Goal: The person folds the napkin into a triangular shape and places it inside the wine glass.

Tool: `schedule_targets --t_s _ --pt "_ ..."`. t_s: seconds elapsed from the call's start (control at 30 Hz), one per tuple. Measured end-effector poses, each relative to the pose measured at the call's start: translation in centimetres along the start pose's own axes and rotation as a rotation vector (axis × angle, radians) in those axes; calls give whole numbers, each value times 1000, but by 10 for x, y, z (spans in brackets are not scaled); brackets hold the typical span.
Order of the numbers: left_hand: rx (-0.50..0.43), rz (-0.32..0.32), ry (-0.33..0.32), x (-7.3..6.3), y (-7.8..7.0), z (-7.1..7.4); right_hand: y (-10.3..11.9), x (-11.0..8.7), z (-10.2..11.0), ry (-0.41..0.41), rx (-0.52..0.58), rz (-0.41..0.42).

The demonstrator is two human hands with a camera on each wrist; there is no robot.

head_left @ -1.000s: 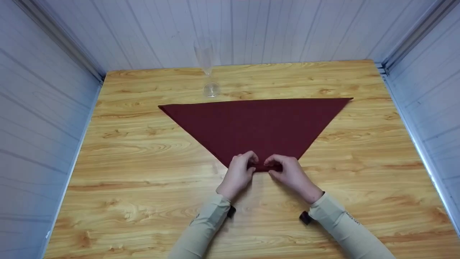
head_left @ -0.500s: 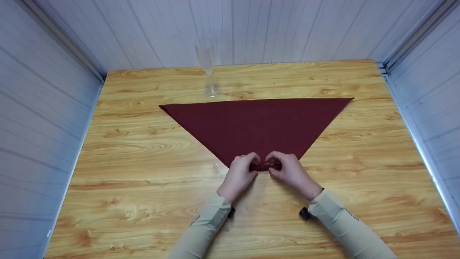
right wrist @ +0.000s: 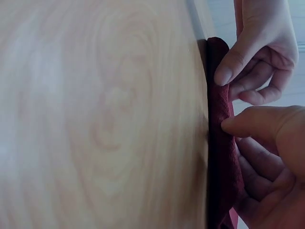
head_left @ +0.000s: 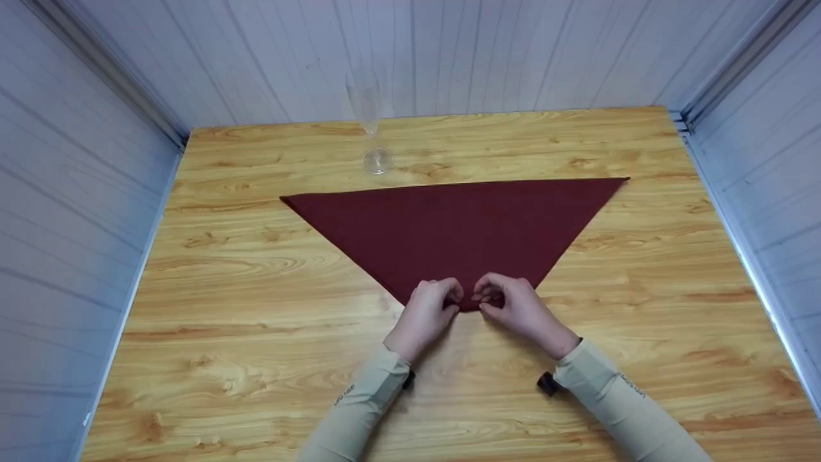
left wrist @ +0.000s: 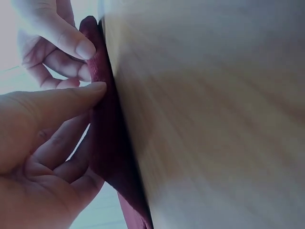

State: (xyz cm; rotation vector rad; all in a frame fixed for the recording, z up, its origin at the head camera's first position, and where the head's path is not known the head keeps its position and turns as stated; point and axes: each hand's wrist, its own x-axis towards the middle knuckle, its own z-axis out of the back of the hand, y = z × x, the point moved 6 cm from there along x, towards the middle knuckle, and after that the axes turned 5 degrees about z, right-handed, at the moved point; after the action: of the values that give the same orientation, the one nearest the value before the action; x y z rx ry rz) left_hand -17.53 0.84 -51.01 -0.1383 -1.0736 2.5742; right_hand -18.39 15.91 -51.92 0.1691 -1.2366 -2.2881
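Note:
A dark red cloth napkin (head_left: 462, 231) lies flat in the head view, its long straight edge on the far side and its sides narrowing toward me. The short near edge is turned up into a thick roll, which shows side-on in the left wrist view. My left hand (head_left: 424, 314) pinches the left part of this roll, thumb on the near face and curled fingers behind. My right hand (head_left: 523, 314) holds the right part the same way. In the right wrist view both thumbs press the rolled napkin (right wrist: 221, 114) close together, just above the table.
A clear stemmed glass (head_left: 364, 106) stands upright beyond the napkin's far edge, left of the middle. The wood-grain table (head_left: 224, 321) is bounded by white panel walls (head_left: 449, 51) at the back and both sides.
The napkin has slid slightly toward me, its far edge and left corner now a little nearer. Both hands keep their place at the near edge, fingers shifting slightly on the roll.

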Motion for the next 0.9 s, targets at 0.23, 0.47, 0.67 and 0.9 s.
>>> schedule_targets --t_s 0.23,0.47,0.67,0.9 --pt "-29 21 26 6 4 1 -4 0 3 -28 13 -28" --pt "-66 51 41 9 7 0 2 -2 3 -90 -116 31" --pt "-93 39 49 10 7 1 14 -8 0 -99 -170 153" --pt "-139 55 55 11 11 2 4 -9 -2 -59 -101 65"
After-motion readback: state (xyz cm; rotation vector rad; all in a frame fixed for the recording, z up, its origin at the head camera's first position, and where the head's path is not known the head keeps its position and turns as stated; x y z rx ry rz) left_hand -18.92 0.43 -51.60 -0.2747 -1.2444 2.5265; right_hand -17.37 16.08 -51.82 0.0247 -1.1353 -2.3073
